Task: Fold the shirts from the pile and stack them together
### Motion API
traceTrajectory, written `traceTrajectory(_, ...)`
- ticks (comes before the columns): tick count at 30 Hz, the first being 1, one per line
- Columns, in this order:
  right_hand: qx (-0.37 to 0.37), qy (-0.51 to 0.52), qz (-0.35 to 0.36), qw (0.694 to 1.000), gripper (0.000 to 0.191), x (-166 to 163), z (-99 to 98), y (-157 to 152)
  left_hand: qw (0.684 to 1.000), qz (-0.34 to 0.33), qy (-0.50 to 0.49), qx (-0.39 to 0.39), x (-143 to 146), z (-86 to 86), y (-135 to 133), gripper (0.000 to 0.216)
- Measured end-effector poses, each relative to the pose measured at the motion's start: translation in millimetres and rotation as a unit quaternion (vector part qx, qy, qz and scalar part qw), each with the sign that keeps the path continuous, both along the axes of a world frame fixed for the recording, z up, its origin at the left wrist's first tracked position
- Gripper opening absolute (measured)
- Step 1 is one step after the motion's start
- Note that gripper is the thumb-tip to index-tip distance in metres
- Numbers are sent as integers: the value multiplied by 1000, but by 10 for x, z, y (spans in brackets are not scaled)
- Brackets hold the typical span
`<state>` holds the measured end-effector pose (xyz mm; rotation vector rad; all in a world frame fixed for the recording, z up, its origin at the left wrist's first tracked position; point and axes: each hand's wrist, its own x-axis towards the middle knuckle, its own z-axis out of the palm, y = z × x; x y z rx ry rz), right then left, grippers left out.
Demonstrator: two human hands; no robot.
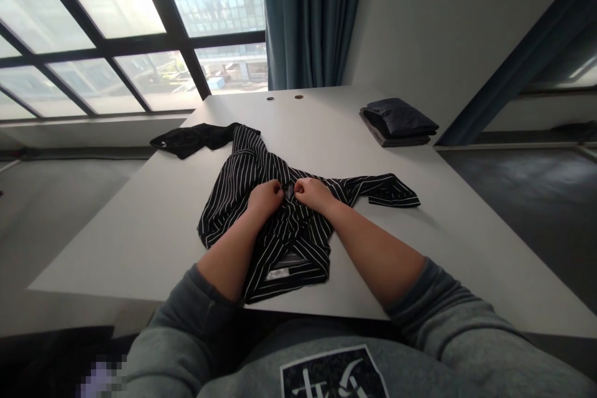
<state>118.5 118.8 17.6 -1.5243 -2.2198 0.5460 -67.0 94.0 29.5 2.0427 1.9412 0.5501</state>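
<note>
A black shirt with thin white stripes (pixel 242 180) lies spread on the white table (pixel 140 230), its collar end toward me and one sleeve stretched to the right. My left hand (pixel 265 196) and my right hand (pixel 313 191) rest side by side on the middle of the shirt. Both are closed, pinching the fabric along its front opening. What sits between the fingertips is too small to make out.
A plain black garment (pixel 193 138) lies at the table's far left, touching the shirt. A folded dark stack (pixel 396 121) sits at the far right. Two round holes (pixel 284 98) mark the back edge. Windows and a blue curtain stand behind.
</note>
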Motion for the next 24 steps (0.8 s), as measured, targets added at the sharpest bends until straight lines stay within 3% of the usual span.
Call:
traceTrajectory(5, 38, 97, 21, 994, 9, 1, -1, -15, 987, 15, -160, 11, -78, -32, 62, 6)
traceTrajectory(13, 41, 247, 32, 968, 6, -15, 79, -91, 935, -10, -348, -61, -56, -100, 21, 21)
traceTrajectory(19, 64, 272, 43, 959, 7, -68, 39, -98, 950, -48, -308, 0, -61, -88, 5, 21)
traceTrajectory(24, 31, 298, 26, 954, 8, -93, -11, -79, 967, -61, -248, 28, -59, -49, -1, 19)
